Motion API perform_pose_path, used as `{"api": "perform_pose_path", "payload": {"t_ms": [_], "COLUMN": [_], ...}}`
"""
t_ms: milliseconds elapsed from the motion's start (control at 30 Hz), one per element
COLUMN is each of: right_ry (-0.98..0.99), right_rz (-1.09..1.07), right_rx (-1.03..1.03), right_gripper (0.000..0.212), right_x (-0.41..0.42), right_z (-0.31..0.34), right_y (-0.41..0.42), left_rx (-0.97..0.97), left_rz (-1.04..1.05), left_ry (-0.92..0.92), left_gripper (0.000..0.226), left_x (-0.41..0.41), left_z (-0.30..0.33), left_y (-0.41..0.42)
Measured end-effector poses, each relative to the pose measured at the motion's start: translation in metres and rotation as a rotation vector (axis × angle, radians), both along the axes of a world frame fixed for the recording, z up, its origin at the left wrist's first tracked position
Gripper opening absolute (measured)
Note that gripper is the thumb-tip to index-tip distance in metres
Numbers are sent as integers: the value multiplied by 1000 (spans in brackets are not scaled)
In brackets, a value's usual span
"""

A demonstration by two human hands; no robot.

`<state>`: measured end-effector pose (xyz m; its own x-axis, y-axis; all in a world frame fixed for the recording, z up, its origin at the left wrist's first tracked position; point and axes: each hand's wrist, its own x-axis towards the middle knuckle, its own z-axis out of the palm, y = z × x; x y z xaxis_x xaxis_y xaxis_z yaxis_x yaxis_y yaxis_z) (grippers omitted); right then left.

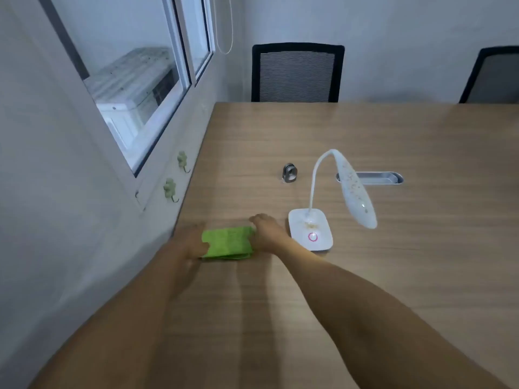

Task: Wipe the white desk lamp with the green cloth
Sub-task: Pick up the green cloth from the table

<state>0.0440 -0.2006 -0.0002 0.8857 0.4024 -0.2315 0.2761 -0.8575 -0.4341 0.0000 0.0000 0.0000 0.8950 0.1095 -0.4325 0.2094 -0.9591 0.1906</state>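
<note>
Both hands on the green cloth (228, 242), which lies folded flat on the wooden counter (365, 276), just left of the white desk lamp (331, 203) base. Left hand (193, 242) covers the cloth's left edge, thumb lying over the top of the fabric; it's blurred, so can't tell if it actually grips or just presses. Right hand (268, 231) sits at the cloth's right edge, fingers curled down onto the counter, touching the cloth; grip also unclear. The right hand is between cloth and lamp base, very near the base, contact with it not discernible.

Lamp stands upright on its square base, pink ring button on the near side of the base. Its gooseneck arcs up and over, head hanging down to the right of the base. Speckled marks visible on the head and on the base.

Behind the lamp: a small metal clip-like object (289, 173) to the left and a metal cable slot (376, 178) partly hidden by the head. Two black mesh chairs (297, 73) at the counter's far edge. Window (134, 88) on the wall left of the lamp, two green hooks (182, 160) below it.
</note>
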Motion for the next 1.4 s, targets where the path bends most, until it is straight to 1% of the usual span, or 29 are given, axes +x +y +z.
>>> {"api": "perform_pose_path", "payload": {"t_ms": [67,133,200,267,367,467,600,733,800,867,933,1000,1033,1133,1167,1200,1233,1267,1333,1400], "right_ry": [34,37,39,42,17,-21,-77,-67,-54,-8,68,186,247,404,459,515,562,594,640,689], "right_rz": [93,157,188,189,177,174,166,133,119,76,-15,-123,-170,-301,-338,-373,-401,-432,-541,-631], "right_rx": [-72,-127,-152,-166,-155,-113,-108,-84,-65,10,145,311,373,498,516,542,584,655,834,1006], "right_gripper": [66,73,74,72,71,70,59,36,29,22,7,20,22,8,15,23,25,23,22,27], "right_x": [-4,-9,-9,-9,-10,-12,-17,-25,-30,-37,-44,-51,-54,-61,-63,-64,-65,-66,-69,-72], "right_z": [-1,0,-1,1,0,1,5,13,19,27,34,41,45,56,58,59,59,60,61,62], "right_y": [10,20,27,29,29,27,22,11,2,-8,-21,-37,-47,-73,-81,-88,-94,-100,-111,-119], "left_rx": [-5,-8,13,79,125,115,51,-60,-75,-77,-74,-108,-137,-294,-348,-392,-433,-475,-583,-685], "left_rz": [4,29,33,22,24,53,88,117,109,102,97,114,129,199,212,227,244,263,324,382], "left_ry": [17,39,37,-10,-57,-101,-165,-166,-170,-178,-171,-154,-145,-118,-111,-93,-70,-53,-42,-42], "left_gripper": [80,83,84,83,71,64,52,31,29,28,29,31,33,34,28,18,7,7,16,14], "left_x": [-6,-12,-15,-15,-16,-19,-23,-32,-37,-42,-45,-46,-47,-49,-50,-52,-53,-56,-59,-63], "left_z": [0,-2,-5,-6,-5,-1,8,24,34,45,55,66,72,84,87,89,90,91,91,92], "left_y": [6,12,15,14,12,8,5,-3,-7,-13,-20,-28,-35,-53,-61,-68,-75,-82,-96,-108]}}
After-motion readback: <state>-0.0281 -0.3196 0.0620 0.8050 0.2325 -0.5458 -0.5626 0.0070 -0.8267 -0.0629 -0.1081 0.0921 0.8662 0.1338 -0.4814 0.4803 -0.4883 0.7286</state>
